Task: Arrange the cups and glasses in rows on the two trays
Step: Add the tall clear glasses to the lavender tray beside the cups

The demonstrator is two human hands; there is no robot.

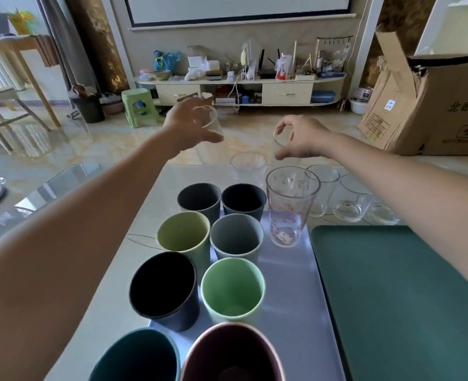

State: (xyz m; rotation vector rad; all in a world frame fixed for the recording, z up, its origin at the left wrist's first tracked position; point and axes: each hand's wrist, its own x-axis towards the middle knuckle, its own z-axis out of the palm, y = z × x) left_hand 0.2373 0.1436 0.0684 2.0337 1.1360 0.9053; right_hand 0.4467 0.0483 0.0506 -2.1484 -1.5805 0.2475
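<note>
Both arms reach forward over the far end of the counter (pixel 133 270), each hand raised above it with a clear glass. The left hand (pixel 191 125) has its fingers (pixel 213 138) curled round the upper wall of a clear tumbler (pixel 212 125), which tilts with its rim toward the viewer. The right hand (pixel 304 138) pinches the rim of a second clear glass (pixel 282 145) between thumb and fingers, the glass hanging roughly upright just above the counter's far edge. Below, a lilac tray (pixel 290 298) carries plastic cups in two rows: teal (pixel 136 358) and maroon (pixel 232 356) nearest, then black (pixel 164 287) and mint green (pixel 232 287), yellow-green (pixel 183 232) and grey (pixel 237 235), and two dark grey cups (pixel 199 198) farthest. A tall printed glass (pixel 289 204) stands on the tray's far right corner. Beyond it a textured glass (pixel 248 167) rests on the counter, and several more clear glasses (pixel 351 202) cluster behind the dark green tray (pixel 398 298), which lies just beside the lilac one. In the room behind: a low TV shelf (pixel 241 89) crowded with small items, a green stool (pixel 137 107), and cardboard boxes (pixel 433 105) at right on a glossy tiled floor (pixel 62 144).
</note>
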